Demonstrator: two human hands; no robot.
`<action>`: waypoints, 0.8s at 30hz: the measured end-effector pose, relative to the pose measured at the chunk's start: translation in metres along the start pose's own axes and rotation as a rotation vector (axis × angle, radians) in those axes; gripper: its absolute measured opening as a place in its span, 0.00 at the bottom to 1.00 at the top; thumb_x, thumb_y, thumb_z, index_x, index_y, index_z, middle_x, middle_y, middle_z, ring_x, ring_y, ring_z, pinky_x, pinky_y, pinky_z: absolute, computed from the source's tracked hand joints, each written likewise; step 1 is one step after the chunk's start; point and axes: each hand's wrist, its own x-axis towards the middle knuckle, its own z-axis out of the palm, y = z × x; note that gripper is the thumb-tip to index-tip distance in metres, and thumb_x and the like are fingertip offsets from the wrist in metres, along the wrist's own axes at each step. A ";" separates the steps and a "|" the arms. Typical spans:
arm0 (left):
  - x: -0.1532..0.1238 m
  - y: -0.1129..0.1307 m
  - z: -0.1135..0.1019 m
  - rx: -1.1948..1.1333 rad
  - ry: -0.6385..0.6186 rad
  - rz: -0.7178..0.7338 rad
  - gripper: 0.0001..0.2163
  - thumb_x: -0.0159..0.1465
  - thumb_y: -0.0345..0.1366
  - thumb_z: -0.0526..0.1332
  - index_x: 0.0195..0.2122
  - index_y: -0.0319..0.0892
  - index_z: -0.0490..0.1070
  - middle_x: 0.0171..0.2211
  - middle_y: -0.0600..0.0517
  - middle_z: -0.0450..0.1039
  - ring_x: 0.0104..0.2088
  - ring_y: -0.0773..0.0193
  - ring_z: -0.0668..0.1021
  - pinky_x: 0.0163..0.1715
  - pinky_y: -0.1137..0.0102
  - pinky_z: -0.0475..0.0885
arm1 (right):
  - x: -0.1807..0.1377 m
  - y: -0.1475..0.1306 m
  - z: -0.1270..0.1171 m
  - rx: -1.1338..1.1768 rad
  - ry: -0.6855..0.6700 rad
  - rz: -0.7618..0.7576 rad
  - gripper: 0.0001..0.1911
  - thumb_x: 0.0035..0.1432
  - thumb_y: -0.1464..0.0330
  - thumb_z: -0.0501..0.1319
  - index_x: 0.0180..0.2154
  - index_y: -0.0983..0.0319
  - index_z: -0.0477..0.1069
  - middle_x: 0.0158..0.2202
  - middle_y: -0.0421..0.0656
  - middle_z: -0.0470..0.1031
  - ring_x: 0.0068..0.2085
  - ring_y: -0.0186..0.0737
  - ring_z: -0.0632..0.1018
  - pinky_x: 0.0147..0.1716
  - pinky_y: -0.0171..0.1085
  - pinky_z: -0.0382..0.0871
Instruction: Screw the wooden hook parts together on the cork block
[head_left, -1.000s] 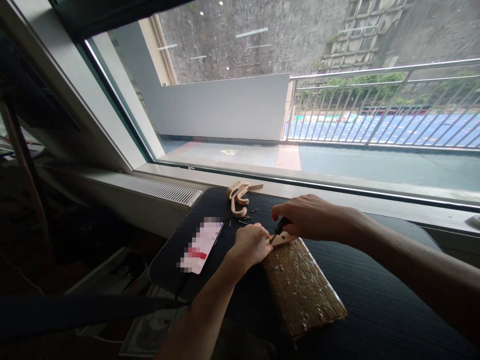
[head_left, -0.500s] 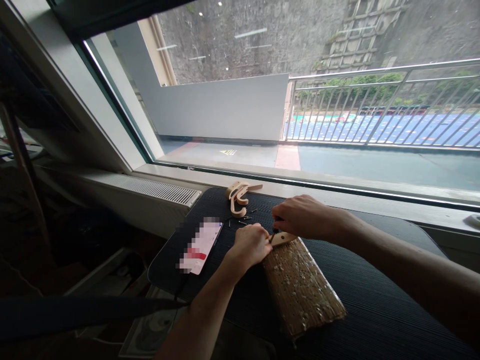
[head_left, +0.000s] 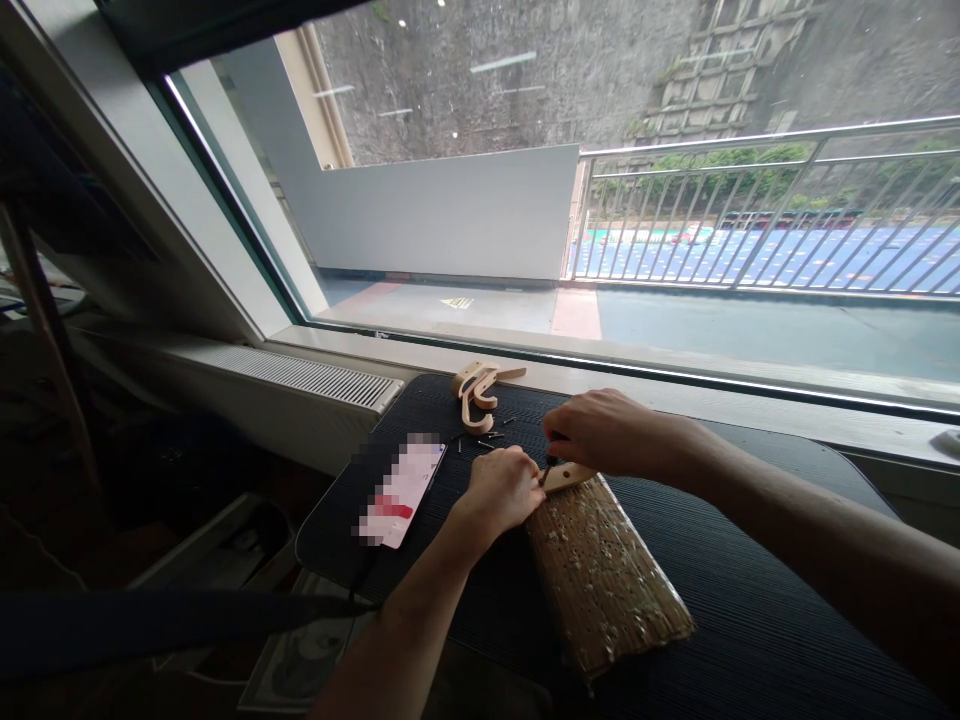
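Note:
My right hand (head_left: 596,425) is closed round the dark handle of a screwdriver (head_left: 553,462), whose shaft slants down to a light wooden hook (head_left: 566,477) with a dark hole in it. Closed at the near end of that hook is my left hand (head_left: 510,485), its fingertips pinching beside the screwdriver's tip. Whether a screw sits under the tip is hidden by the fingers. Beneath the hook lies a rough brown board (head_left: 611,580), pitted with holes and wrapped in shiny clear film or tape. Several screws (head_left: 491,437) lie loose beyond my left hand.
More curved wooden hooks (head_left: 478,395) lie in a pile at the table's far edge. A phone (head_left: 401,500) with a lit pink screen rests to the left on the black table (head_left: 787,530). A window sill (head_left: 675,395) and a vented radiator cover (head_left: 322,372) border the table.
Almost nothing differs. Both hands keep their places at the hook, and the board and loose screws lie as before.

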 end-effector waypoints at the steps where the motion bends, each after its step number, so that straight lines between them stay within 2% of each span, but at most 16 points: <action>1: 0.000 0.000 0.000 0.000 0.001 0.001 0.08 0.58 0.41 0.59 0.31 0.45 0.76 0.36 0.50 0.74 0.38 0.60 0.78 0.36 0.71 0.69 | 0.000 -0.001 0.000 -0.008 0.002 0.009 0.11 0.58 0.66 0.55 0.30 0.62 0.74 0.28 0.45 0.76 0.29 0.38 0.73 0.25 0.36 0.52; 5: -0.001 0.000 0.001 -0.001 0.014 0.008 0.08 0.57 0.41 0.60 0.31 0.45 0.76 0.35 0.51 0.74 0.38 0.60 0.78 0.35 0.71 0.69 | -0.002 -0.003 -0.002 -0.019 0.006 0.016 0.11 0.57 0.65 0.56 0.30 0.62 0.74 0.28 0.46 0.77 0.29 0.41 0.74 0.24 0.37 0.51; 7: -0.001 0.000 0.001 -0.003 0.020 0.015 0.08 0.58 0.41 0.59 0.31 0.45 0.76 0.36 0.50 0.74 0.38 0.60 0.77 0.35 0.70 0.69 | -0.005 -0.003 -0.004 0.014 0.017 -0.018 0.09 0.53 0.68 0.57 0.35 0.61 0.74 0.31 0.45 0.78 0.32 0.41 0.75 0.25 0.36 0.52; 9: -0.001 0.000 0.000 -0.004 0.023 0.023 0.08 0.58 0.41 0.58 0.31 0.46 0.76 0.36 0.50 0.74 0.37 0.60 0.77 0.35 0.70 0.69 | -0.007 -0.003 -0.005 0.044 0.025 -0.056 0.12 0.50 0.72 0.57 0.37 0.59 0.74 0.34 0.43 0.78 0.34 0.41 0.75 0.26 0.36 0.53; 13: 0.000 0.000 0.001 0.001 0.024 0.025 0.09 0.58 0.41 0.58 0.31 0.46 0.76 0.36 0.50 0.74 0.37 0.59 0.78 0.35 0.69 0.69 | -0.007 -0.002 -0.001 0.031 0.013 -0.067 0.11 0.50 0.74 0.56 0.34 0.59 0.74 0.34 0.43 0.78 0.34 0.40 0.75 0.25 0.36 0.53; 19: 0.001 0.000 0.001 0.011 0.016 0.019 0.09 0.58 0.41 0.59 0.32 0.46 0.76 0.35 0.50 0.74 0.37 0.59 0.78 0.35 0.70 0.69 | -0.001 -0.004 0.001 -0.027 -0.011 -0.011 0.08 0.54 0.70 0.56 0.31 0.62 0.74 0.31 0.45 0.77 0.32 0.40 0.75 0.25 0.36 0.53; 24: 0.000 0.000 0.002 0.011 0.031 0.018 0.09 0.58 0.42 0.59 0.30 0.46 0.76 0.34 0.50 0.74 0.37 0.59 0.78 0.34 0.70 0.69 | 0.000 -0.005 0.000 -0.080 -0.012 0.020 0.12 0.57 0.65 0.55 0.29 0.64 0.73 0.28 0.47 0.77 0.29 0.42 0.76 0.23 0.36 0.53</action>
